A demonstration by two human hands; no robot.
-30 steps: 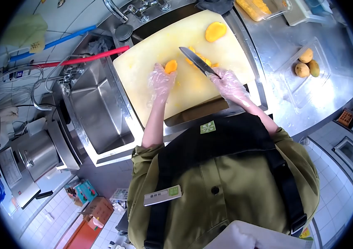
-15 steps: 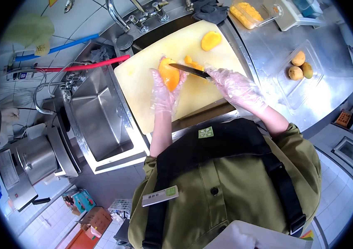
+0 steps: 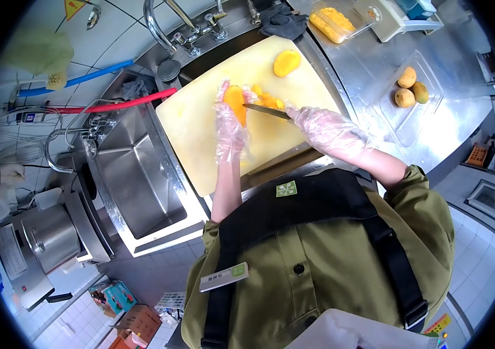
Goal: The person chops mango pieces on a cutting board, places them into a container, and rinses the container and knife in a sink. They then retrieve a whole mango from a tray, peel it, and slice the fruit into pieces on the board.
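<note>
My left hand [image 3: 231, 134], in a clear plastic glove, is closed around a piece of peeled mango [image 3: 234, 103] above the cutting board [image 3: 195, 145]. In my right hand [image 3: 320, 129], gloved the same way, is a knife [image 3: 266, 111] whose blade points left, its tip at the mango's right side. Cut mango pieces [image 3: 269, 100] lie on the board just beyond the blade. Farther up the board rests another mango half [image 3: 286, 63]. The right-hand fingers wrap the knife handle and hide most of it.
The board lies across a sink, with a second steel sink [image 3: 137, 180] to the left. On the right counter, a clear tray [image 3: 401, 131] holds three whole mangoes [image 3: 406, 98]. A glass container of mango flesh [image 3: 332, 24] stands beside a scale [image 3: 406, 23]. Taps [image 3: 184, 42] rise behind.
The mango in my left hand has turned to show a narrower side. The knife tip has moved from its upper face to its right edge. The whole view has shifted slightly.
</note>
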